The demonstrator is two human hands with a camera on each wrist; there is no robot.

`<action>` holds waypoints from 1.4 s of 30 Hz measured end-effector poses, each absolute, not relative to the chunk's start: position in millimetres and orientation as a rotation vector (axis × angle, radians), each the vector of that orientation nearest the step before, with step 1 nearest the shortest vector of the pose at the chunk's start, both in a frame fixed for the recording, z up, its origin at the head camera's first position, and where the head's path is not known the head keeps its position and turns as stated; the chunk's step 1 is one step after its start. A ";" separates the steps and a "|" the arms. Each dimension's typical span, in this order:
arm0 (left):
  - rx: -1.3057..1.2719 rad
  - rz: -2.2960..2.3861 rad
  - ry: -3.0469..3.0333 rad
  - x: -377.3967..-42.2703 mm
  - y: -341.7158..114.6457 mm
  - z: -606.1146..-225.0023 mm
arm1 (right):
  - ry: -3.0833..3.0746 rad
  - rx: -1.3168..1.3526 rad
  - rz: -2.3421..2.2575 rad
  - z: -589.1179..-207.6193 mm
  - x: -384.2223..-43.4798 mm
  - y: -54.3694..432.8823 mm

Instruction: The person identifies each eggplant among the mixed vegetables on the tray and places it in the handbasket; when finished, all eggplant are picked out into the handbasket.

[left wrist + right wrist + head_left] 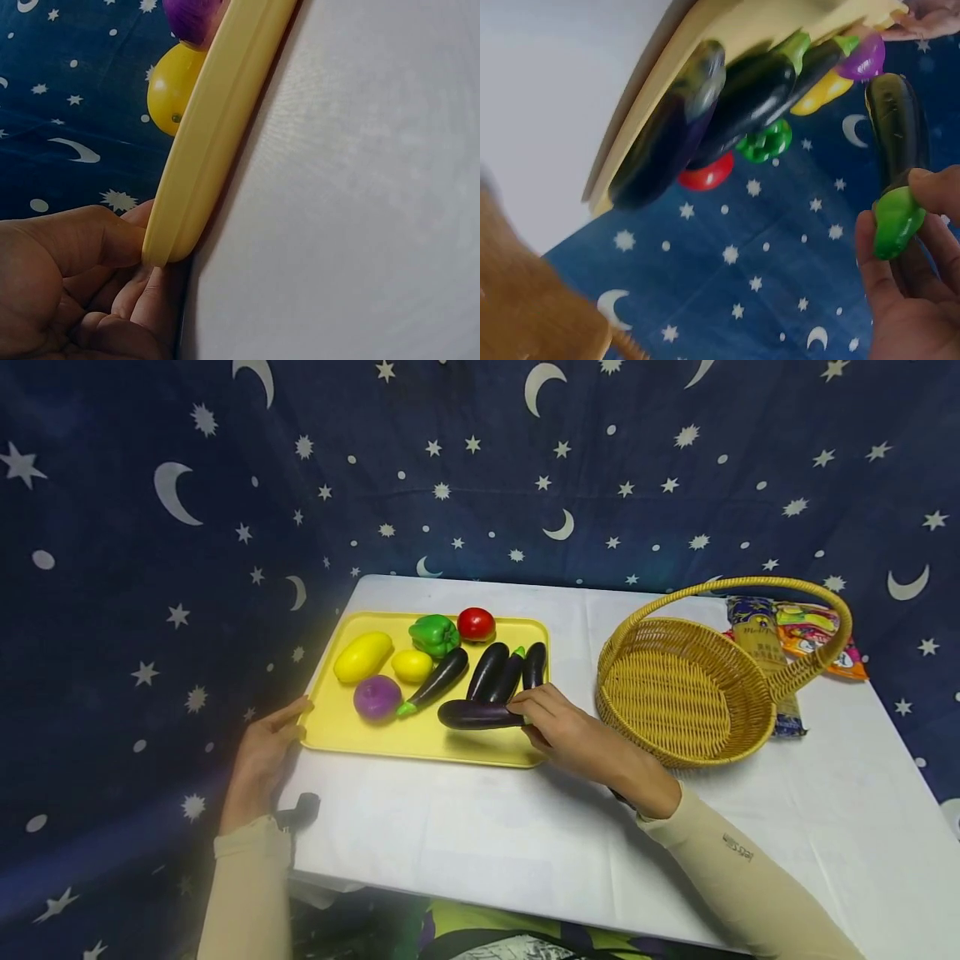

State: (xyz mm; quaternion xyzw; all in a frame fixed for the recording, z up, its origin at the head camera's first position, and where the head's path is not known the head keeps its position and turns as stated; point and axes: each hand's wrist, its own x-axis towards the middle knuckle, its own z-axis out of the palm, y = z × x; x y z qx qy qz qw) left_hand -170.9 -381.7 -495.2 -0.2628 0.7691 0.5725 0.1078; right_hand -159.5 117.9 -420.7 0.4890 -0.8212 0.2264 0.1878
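My right hand (566, 731) holds an eggplant (472, 715) by its green stem end, above the front right of a yellow tray (330, 727). In the right wrist view, the thumb and fingers pinch the green cap (898, 223). My left hand (82, 285) grips the tray's left end, thumb on the rim and fingers beneath. On the tray lie several more eggplants (442, 677), a green bell pepper (434, 635), a red tomato (476, 624), a lemon (412, 666), a larger yellow mango-like fruit (363, 657) and a purple onion (377, 697).
A wicker basket (667, 702) with a tall arched handle stands right of the tray on the white-covered table (420, 835). Behind and beside it lie a long yellow-and-blue packet (756, 635) and bright snack bags (847, 662). A starry blue curtain (480, 460) hangs behind the table.
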 end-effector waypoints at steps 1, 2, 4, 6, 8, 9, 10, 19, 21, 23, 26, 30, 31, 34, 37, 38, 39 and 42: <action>-0.764 1.689 2.266 -170.7 -381.5 -494.9 | -2.303 1.369 0.640 -418.4 -158.6 121.7; -0.753 1.690 2.272 -170.6 -381.3 -494.6 | -2.296 1.359 0.638 -416.6 -158.1 125.6; -0.746 1.690 2.280 -170.5 -381.0 -493.7 | -2.293 1.333 0.628 -413.1 -156.7 133.8; -0.750 1.690 2.280 -170.9 -380.4 -492.9 | -2.297 1.310 0.621 -409.7 -155.1 142.1; -0.772 1.674 2.277 -171.7 -380.6 -493.0 | -2.298 1.292 0.616 -406.5 -153.8 150.1; -0.782 1.678 2.266 -172.1 -381.1 -493.6 | -2.298 1.283 0.611 -404.6 -153.1 153.9; -0.786 1.686 2.256 -172.2 -381.4 -494.4 | -2.296 1.275 0.605 -403.2 -152.6 157.6; -0.768 1.717 2.238 -171.9 -382.4 -500.1 | -2.274 1.215 0.637 -390.1 -141.7 198.0; -0.763 1.720 2.237 -171.4 -381.6 -500.1 | -2.278 1.191 0.627 -386.6 -137.9 208.4; -0.754 1.723 2.239 -170.6 -380.7 -499.6 | -2.266 1.169 0.628 -383.8 -134.9 218.5; -0.733 1.728 2.252 -169.7 -379.8 -498.3 | -2.235 1.138 0.613 -380.5 -130.8 232.8; -0.718 1.732 2.268 -168.3 -380.4 -497.8 | -2.178 1.100 0.613 -377.7 -127.2 247.4; -0.724 1.732 2.268 -168.2 -380.5 -497.9 | -2.172 1.086 0.623 -377.3 -126.3 250.6; -0.754 1.732 2.258 -168.8 -381.1 -498.9 | -2.177 1.053 0.623 -376.2 -122.4 260.7; -0.768 1.729 2.254 -170.1 -381.4 -500.4 | -2.198 1.022 0.588 -375.6 -118.5 271.5; -0.771 1.728 2.254 -170.3 -381.0 -500.3 | -2.209 1.012 0.567 -375.0 -117.5 275.4; -0.760 1.730 2.259 -170.7 -381.0 -500.5 | -2.218 0.998 0.554 -374.6 -117.1 279.1; -0.755 1.724 2.269 -171.1 -380.1 -498.7 | -2.253 0.964 0.521 -373.5 -119.0 290.4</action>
